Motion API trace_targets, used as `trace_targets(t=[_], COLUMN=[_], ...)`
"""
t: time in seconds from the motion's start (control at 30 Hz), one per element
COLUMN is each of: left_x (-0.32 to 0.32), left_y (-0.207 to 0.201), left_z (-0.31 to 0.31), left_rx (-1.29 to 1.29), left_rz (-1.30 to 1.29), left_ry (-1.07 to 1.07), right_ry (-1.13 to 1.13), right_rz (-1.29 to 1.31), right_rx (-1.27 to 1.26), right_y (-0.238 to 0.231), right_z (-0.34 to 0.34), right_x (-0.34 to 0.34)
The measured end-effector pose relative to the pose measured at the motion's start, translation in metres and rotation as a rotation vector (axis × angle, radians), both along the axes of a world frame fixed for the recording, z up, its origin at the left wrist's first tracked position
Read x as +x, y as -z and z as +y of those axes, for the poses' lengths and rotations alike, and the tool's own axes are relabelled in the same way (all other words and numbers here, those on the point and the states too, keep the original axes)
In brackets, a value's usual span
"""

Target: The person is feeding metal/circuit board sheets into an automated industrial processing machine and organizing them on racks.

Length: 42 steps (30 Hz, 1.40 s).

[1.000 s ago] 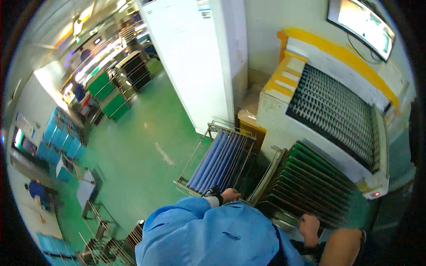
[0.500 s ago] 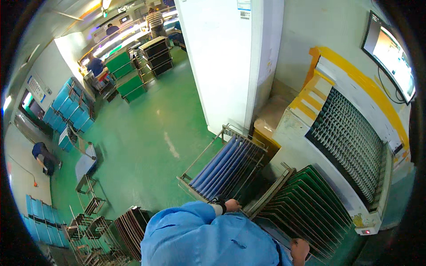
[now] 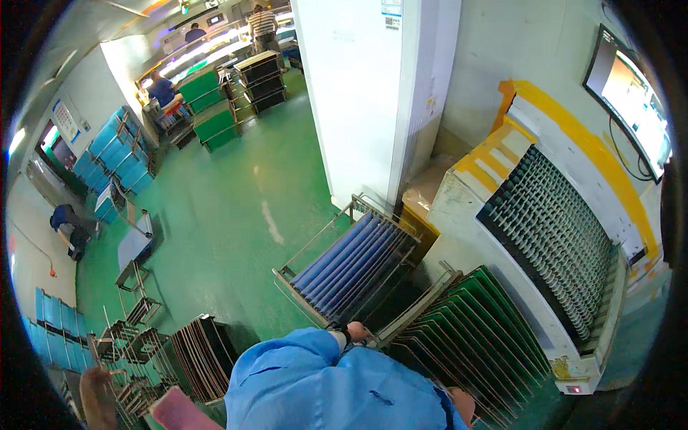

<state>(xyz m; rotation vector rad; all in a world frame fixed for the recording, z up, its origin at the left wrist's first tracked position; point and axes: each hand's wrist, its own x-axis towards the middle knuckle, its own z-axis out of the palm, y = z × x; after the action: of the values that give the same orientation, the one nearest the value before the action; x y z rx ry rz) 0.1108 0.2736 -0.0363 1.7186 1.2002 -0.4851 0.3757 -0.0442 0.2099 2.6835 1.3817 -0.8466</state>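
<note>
A metal-framed rack (image 3: 430, 304) holds several upright green boards (image 3: 479, 330) in front of me. At its near left corner, my left hand (image 3: 357, 331) is closed on the frame bar, with a dark band at the wrist. My right hand (image 3: 463, 405) is low beside the boards, rounded and closed; my blue sleeve (image 3: 373, 387) partly covers it, and what it grips is hidden. Just beyond my left hand stands a second metal rack (image 3: 297, 290) with blue rollers or rolled panels (image 3: 351, 265).
To the right is a machine with a slatted roller bed (image 3: 552, 244), under a wall screen (image 3: 631, 93). A white column (image 3: 355, 93) stands ahead. Blurred at lower left are someone's hand (image 3: 98, 394) and a pink shape (image 3: 183, 412). A bent-over person (image 3: 72, 228) is farther left, near stacked blue crates (image 3: 61, 322).
The racks and machine have shifted slightly left in view. My right hand has slipped partly behind my sleeve. A blurred hand and pink shape have come in at lower left.
</note>
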Motion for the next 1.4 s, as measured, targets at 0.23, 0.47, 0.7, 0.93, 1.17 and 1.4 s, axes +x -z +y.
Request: trace_targets(t=[0.23,0.47,0.7,0.93,1.17,1.4], left_x=[-0.005,-0.052,-0.094,-0.101,-0.088,-0.141], left_y=[-0.018,0.009,-0.004,-0.006,-0.029,-0.007], left_z=[-0.034,-0.079,-0.141,-0.169,-0.171,-0.200], left_rx=[0.010,0.203,0.032,0.066,-0.044,0.030], left_rz=[-0.198,-0.167,-0.070,-0.073,-0.159,-0.234], left_ry=[-0.178,-0.184,-0.421,-0.446,-0.493,-0.575], right_ry=[-0.021,-0.092,-0.159,-0.209,-0.118,-0.297], right_rz=[0.032,0.029,0.043,-0.079,-0.038,-0.115], right_rx=[-0.018,0.014,-0.045,0.146,0.320,0.226], right_y=[-0.014,-0.022,-0.053,-0.065,-0.063,-0.041], right_z=[0.002,0.002,0.007,0.009,0.008,-0.002], right_x=[0.006,0.002,-0.002,-0.015,-0.025,-0.017])
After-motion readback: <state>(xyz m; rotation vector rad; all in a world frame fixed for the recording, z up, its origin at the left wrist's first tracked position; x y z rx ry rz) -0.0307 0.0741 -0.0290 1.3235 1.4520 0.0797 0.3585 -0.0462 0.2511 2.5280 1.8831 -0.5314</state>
